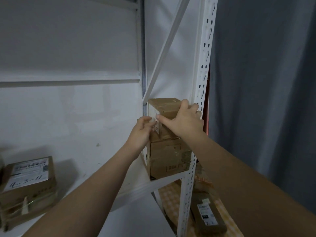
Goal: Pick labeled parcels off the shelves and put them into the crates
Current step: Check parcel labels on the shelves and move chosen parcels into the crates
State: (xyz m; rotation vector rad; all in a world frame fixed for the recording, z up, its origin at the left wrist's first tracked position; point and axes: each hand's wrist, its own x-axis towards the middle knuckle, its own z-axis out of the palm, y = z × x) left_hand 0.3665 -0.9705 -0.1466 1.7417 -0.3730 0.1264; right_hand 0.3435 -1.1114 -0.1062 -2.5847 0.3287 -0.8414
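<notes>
The small cardboard parcel (168, 106) stood at the right end of the shelf (166, 181), stacked on top of a larger cardboard box (169, 158). Both boxes sat just beside the perforated upright (204, 65) of the white rack, below the foot of the diagonal brace (168, 43).

Hand state:
- The right hand (185, 120) gripped the small cardboard parcel. Its thumb lay across the front face and its fingers curled over the top right edge.
- The left hand (143, 129) held the same parcel from the left. Its fingers were bent against the face that carried a white label. The fingertips were blurred.

The parcel was in contact with the box beneath it, as far as the view showed.

Other items:
- A labelled parcel (29, 177) lay at the left end of the same shelf, on top of a stack of flat cardboard packages. The handwritten mark on its label read 4-3-11.
- A flat parcel (207, 215) with a small label lay on the lower shelf (168, 199), whose surface had a checked pattern, near the upright.
- A grey curtain (265, 82) hung to the right of the rack.
</notes>
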